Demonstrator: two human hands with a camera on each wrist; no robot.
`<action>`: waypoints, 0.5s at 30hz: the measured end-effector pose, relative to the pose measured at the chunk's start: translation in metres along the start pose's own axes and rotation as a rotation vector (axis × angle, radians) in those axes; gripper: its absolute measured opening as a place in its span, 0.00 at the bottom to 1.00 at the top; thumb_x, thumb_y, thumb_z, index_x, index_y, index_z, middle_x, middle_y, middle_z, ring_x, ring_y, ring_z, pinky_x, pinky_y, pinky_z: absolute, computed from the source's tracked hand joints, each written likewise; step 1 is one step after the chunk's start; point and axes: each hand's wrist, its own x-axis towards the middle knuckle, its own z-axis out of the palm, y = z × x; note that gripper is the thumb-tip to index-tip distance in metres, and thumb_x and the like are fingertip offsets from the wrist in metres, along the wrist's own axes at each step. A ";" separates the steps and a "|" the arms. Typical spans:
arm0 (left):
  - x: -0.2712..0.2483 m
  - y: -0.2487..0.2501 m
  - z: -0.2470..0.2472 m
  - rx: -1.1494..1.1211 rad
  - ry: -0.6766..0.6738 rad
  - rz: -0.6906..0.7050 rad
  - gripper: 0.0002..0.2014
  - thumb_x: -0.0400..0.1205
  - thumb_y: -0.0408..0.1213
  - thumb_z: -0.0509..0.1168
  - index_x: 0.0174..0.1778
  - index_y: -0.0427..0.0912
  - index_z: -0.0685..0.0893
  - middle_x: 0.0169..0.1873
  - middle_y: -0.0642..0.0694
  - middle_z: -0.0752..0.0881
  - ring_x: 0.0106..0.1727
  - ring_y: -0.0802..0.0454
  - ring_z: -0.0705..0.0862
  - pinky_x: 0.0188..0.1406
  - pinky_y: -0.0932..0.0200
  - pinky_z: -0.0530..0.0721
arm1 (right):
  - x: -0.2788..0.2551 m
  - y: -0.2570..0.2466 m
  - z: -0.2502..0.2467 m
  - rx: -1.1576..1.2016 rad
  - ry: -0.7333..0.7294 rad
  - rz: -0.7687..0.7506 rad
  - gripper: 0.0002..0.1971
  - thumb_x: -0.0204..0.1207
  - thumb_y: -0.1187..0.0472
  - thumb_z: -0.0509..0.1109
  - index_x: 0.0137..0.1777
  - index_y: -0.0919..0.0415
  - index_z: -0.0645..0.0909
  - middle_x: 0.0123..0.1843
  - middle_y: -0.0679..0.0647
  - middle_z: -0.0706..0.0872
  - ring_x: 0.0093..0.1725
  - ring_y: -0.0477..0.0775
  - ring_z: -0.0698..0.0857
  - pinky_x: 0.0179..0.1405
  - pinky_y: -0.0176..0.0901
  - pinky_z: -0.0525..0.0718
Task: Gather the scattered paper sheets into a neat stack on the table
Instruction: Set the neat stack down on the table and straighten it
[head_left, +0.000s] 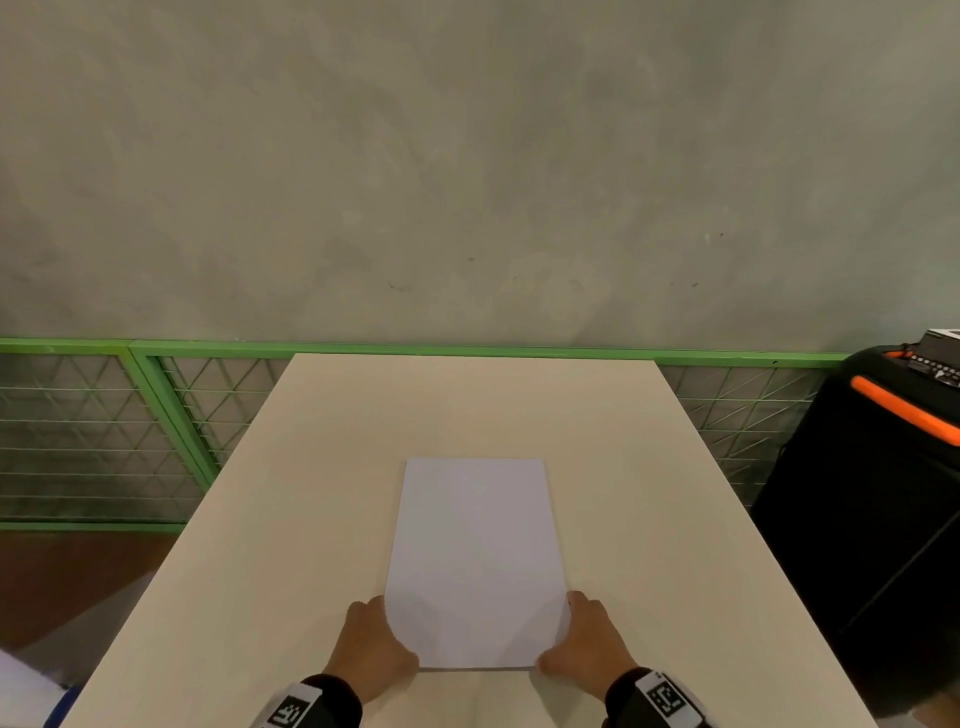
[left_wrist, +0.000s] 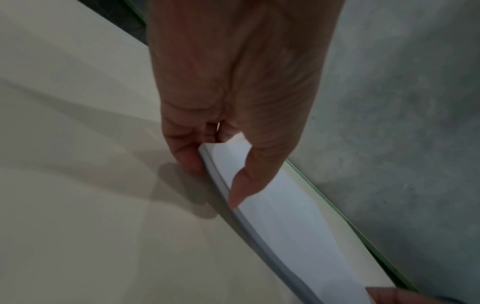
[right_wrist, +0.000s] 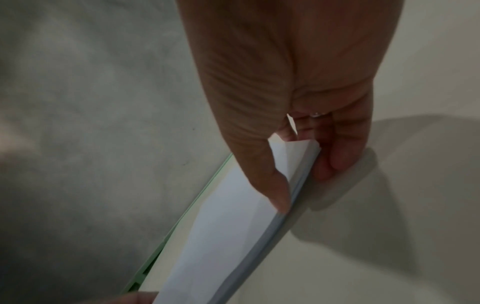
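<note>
A stack of white paper sheets (head_left: 475, 561) lies lengthwise in the middle of the beige table (head_left: 311, 519), its edges lined up. My left hand (head_left: 376, 644) grips the stack's near left corner, thumb on top and fingers below. My right hand (head_left: 582, 642) grips the near right corner the same way. In the left wrist view the thumb presses on the paper stack (left_wrist: 272, 222) and the near edge bows upward off the table. The right wrist view shows the paper stack (right_wrist: 233, 226) pinched between thumb and fingers, its near edge raised.
A green metal fence (head_left: 156, 410) with wire mesh runs behind the table below a grey concrete wall (head_left: 467, 156). A black case with an orange handle (head_left: 904, 410) stands off the table's right side. Bare tabletop surrounds the stack.
</note>
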 end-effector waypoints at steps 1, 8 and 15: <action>-0.002 0.002 0.000 0.067 0.002 -0.005 0.26 0.66 0.36 0.66 0.61 0.42 0.71 0.53 0.47 0.69 0.59 0.49 0.75 0.60 0.63 0.78 | -0.001 -0.001 0.000 -0.026 0.010 0.000 0.36 0.60 0.58 0.76 0.67 0.61 0.65 0.53 0.53 0.65 0.56 0.56 0.75 0.51 0.38 0.74; -0.003 0.004 0.002 0.246 0.104 0.073 0.48 0.72 0.36 0.67 0.81 0.38 0.44 0.68 0.42 0.67 0.67 0.46 0.76 0.61 0.62 0.77 | -0.004 -0.007 0.000 -0.156 0.025 -0.039 0.33 0.62 0.60 0.75 0.65 0.65 0.65 0.53 0.54 0.63 0.48 0.54 0.71 0.46 0.37 0.72; -0.003 0.005 -0.001 0.352 0.114 0.095 0.45 0.72 0.38 0.66 0.82 0.43 0.48 0.66 0.43 0.69 0.66 0.46 0.78 0.60 0.62 0.78 | 0.002 -0.009 -0.001 -0.260 0.056 -0.046 0.32 0.64 0.61 0.73 0.67 0.66 0.65 0.63 0.58 0.70 0.50 0.53 0.71 0.58 0.41 0.77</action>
